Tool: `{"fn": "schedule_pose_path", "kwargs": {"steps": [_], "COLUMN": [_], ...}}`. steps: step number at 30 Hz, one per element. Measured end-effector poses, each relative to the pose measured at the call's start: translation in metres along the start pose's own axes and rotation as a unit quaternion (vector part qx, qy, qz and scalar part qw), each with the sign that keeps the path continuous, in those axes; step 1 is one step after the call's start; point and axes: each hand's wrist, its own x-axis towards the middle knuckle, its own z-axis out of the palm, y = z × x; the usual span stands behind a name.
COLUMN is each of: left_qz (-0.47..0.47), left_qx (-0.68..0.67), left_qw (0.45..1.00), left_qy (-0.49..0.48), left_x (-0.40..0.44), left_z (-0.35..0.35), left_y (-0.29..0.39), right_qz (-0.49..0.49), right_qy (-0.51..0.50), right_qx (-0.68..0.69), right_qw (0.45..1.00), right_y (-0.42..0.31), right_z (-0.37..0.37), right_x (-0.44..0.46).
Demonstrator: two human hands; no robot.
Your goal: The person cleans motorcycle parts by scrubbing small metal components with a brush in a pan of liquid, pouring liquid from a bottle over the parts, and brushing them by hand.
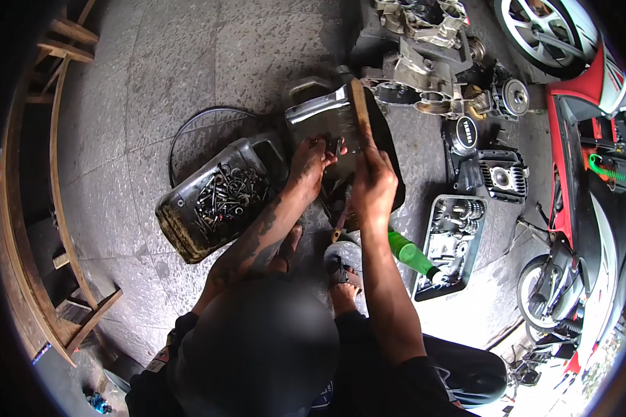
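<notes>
Left hand — fingers pinching small part | right hand — fingers round wooden handle

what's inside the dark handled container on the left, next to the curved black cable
The container holds a loose heap of bolts and washers. Only the top layer shows; the lower pieces, and the container's floor beneath them, are covered.

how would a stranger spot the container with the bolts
Find the wooden frame along the picture's left edge. Go right across the floor to the dark container beside the person's left forearm. Unlike the tray of gears farther right, it is heaped with loose bolts.
</notes>
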Motion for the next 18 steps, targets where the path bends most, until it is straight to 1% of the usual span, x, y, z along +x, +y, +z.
{"fn": "schedule_pose_path", "kwargs": {"steps": [1,2,3,5,6,8,10,12,13,14,15,16,17,18], "left_qz": [0.021,0.043,0.042,0.028,0.030,-0.007,0.002,0.007,0.015,0.023,0.022,0.007,-0.008,-0.007], "left_qx": [0.005,0.010,0.009,-0.002,-0.003,0.019,0.027,0.033,0.050,0.068,0.070,0.045,0.020,0.018], "left_qw": [1.000,0.999,0.999,0.999,0.999,0.999,0.999,0.999,0.999,0.997,0.997,0.999,1.000,1.000], "left_qy": [0.005,0.004,0.001,-0.023,-0.024,-0.044,-0.033,-0.022,-0.002,0.016,0.014,0.005,-0.001,0.003], "left_x": [0.000,0.002,0.006,0.009,0.007,-0.003,-0.004,-0.002,-0.001,0.001,0.001,0.001,0.000,0.000], "left_z": [0.000,0.001,0.001,-0.002,0.002,0.004,0.003,0.000,-0.001,-0.002,-0.001,-0.001,-0.002,-0.002], "left_y": [0.001,0.002,-0.001,-0.008,-0.006,-0.003,0.001,-0.002,-0.005,-0.008,-0.006,-0.004,-0.001,0.000], "right_qz": [0.043,0.030,0.030,-0.005,-0.003,0.001,0.000,0.031,0.032,0.020,0.007,0.005,-0.022,-0.024], "right_qy": [-0.026,-0.031,-0.028,-0.012,-0.021,-0.033,-0.037,-0.038,-0.039,-0.024,-0.008,-0.001,0.012,0.009], "right_qx": [0.005,0.001,-0.001,-0.009,-0.018,-0.034,-0.041,-0.016,-0.016,-0.026,-0.036,-0.038,-0.035,-0.023], "right_qw": [0.999,0.999,0.999,1.000,1.000,0.999,0.998,0.999,0.999,0.999,0.999,0.999,0.999,0.999], "right_y": [-0.009,-0.003,0.001,0.010,0.011,0.013,0.008,0.003,0.008,0.015,0.016,0.018,0.020,0.018], "right_z": [-0.009,-0.008,-0.004,0.005,0.006,0.007,0.008,0.010,0.013,0.018,0.020,0.017,0.012,0.006], "right_x": [-0.007,-0.015,-0.019,-0.028,-0.026,-0.023,-0.018,-0.016,-0.013,-0.008,-0.003,-0.001,-0.001,-0.003]}}
